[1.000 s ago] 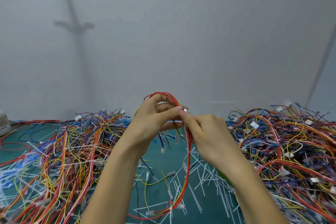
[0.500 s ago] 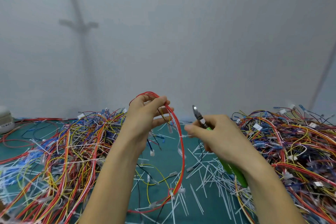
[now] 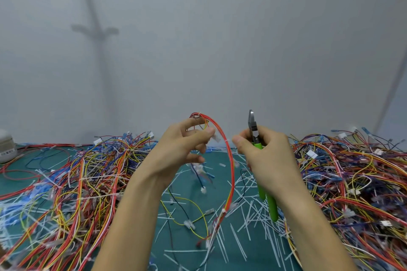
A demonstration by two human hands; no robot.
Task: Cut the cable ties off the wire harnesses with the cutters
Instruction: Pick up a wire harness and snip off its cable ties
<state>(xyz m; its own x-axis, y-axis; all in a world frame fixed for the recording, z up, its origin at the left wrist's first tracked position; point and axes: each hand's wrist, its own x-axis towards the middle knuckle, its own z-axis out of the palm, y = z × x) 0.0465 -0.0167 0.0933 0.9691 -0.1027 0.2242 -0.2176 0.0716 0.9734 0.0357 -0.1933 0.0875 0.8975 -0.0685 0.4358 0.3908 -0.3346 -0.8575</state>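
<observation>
My left hand (image 3: pixel 176 152) pinches the top of a red wire harness (image 3: pixel 230 160), whose loop hangs to the green bench (image 3: pixel 187 240). My right hand (image 3: pixel 268 160) grips the cutters (image 3: pixel 253 130), tips up, just beside the loop. Wire piles (image 3: pixel 77 182) crowd both sides; cut ties (image 3: pixel 248 211) litter the gap between.

— What carries the work?
— I see a green mat (image 3: pixel 176 243). A heap of wire harnesses (image 3: pixel 77 182) lies on its left, another heap (image 3: pixel 352 171) on its right, with cut white cable ties (image 3: pixel 248 211) scattered between them, near middle.
</observation>
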